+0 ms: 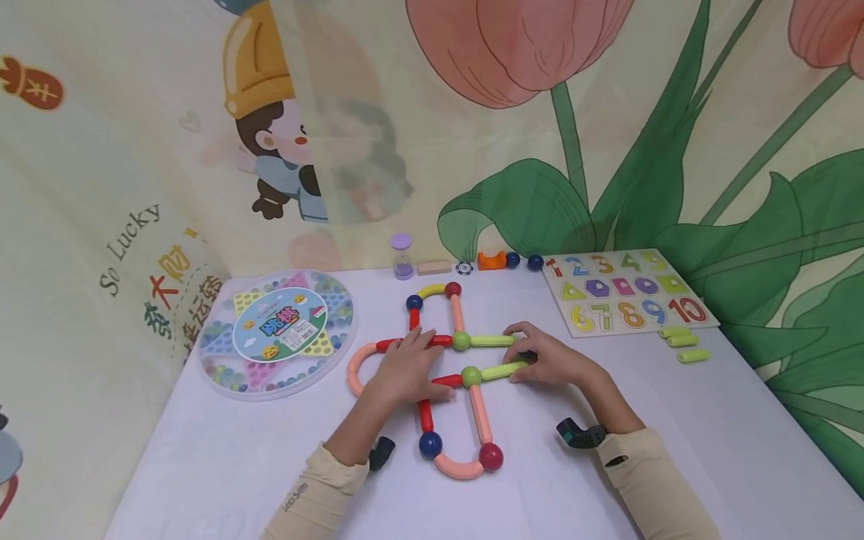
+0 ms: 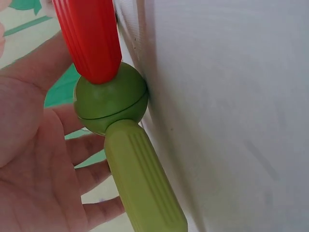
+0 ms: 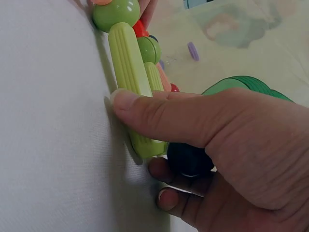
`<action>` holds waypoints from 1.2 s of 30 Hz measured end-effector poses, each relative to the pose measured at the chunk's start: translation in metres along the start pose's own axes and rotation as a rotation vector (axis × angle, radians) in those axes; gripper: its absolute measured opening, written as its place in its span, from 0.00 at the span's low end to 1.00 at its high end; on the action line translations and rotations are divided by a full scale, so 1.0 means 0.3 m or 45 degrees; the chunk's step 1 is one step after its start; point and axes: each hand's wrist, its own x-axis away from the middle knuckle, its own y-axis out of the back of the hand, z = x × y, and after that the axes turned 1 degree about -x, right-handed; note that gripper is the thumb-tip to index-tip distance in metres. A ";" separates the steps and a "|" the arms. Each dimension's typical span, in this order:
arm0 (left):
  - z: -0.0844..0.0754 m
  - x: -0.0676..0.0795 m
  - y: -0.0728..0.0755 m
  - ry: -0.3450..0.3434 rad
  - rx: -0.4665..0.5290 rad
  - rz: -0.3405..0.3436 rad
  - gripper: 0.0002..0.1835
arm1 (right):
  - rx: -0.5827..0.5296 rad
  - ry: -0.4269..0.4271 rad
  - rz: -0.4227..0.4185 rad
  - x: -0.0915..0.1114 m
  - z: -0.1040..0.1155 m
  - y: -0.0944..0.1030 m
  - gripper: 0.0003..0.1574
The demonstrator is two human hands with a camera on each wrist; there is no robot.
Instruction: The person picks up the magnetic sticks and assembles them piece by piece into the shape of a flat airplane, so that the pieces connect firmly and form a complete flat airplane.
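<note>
A figure of magnetic sticks and balls lies flat on the white table. My left hand (image 1: pixel 407 367) spreads over its left part, fingers across a red stick (image 1: pixel 441 340) and thumb by the nearer one. A green ball (image 2: pixel 111 99) shows beside that palm in the left wrist view. My right hand (image 1: pixel 545 355) bends round the free ends of two light green sticks. Its thumb presses the nearer light green stick (image 3: pixel 128 63), with the index finger behind the farther one (image 3: pixel 153 77). Between thumb and lower fingers sits a dark blue ball (image 3: pixel 188 158), partly hidden.
A round Chinese checkers set (image 1: pixel 223 375) lies at the left. A number and shape board (image 1: pixel 637 289) is at the back right, with several loose light green sticks (image 1: pixel 693 355) beside it. An hourglass (image 1: pixel 402 256), an orange piece (image 1: pixel 491 260) and two blue balls (image 1: pixel 535 262) line the back edge.
</note>
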 end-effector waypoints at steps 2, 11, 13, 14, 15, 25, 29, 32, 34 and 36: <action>0.004 -0.003 -0.001 0.020 0.014 0.004 0.45 | -0.001 -0.013 -0.007 -0.002 0.005 0.000 0.14; 0.014 -0.010 -0.004 0.080 0.005 0.001 0.47 | 0.016 -0.036 -0.011 -0.011 0.005 -0.006 0.15; 0.014 -0.010 -0.002 0.088 0.006 0.011 0.46 | 0.016 -0.034 -0.018 -0.014 0.003 -0.011 0.15; 0.014 -0.009 0.000 0.090 0.011 0.013 0.46 | 0.021 -0.036 -0.025 -0.015 0.002 -0.014 0.14; 0.014 -0.009 0.001 0.091 0.020 0.015 0.46 | 0.024 -0.038 -0.034 -0.017 0.001 -0.018 0.14; 0.011 -0.006 0.012 0.095 0.034 0.034 0.44 | 0.033 -0.042 -0.196 -0.039 -0.007 -0.056 0.16; 0.009 -0.006 0.011 0.089 0.031 0.025 0.44 | -0.021 -0.050 -0.234 -0.044 -0.013 -0.058 0.20; 0.007 -0.005 0.010 0.085 0.030 0.022 0.43 | -0.050 -0.083 -0.245 -0.046 -0.019 -0.057 0.22; 0.007 -0.005 0.010 0.082 0.024 0.025 0.41 | -0.035 -0.098 -0.228 -0.046 -0.021 -0.055 0.20; 0.005 -0.004 0.010 0.068 0.016 0.032 0.37 | -0.001 -0.093 -0.198 -0.046 -0.021 -0.053 0.18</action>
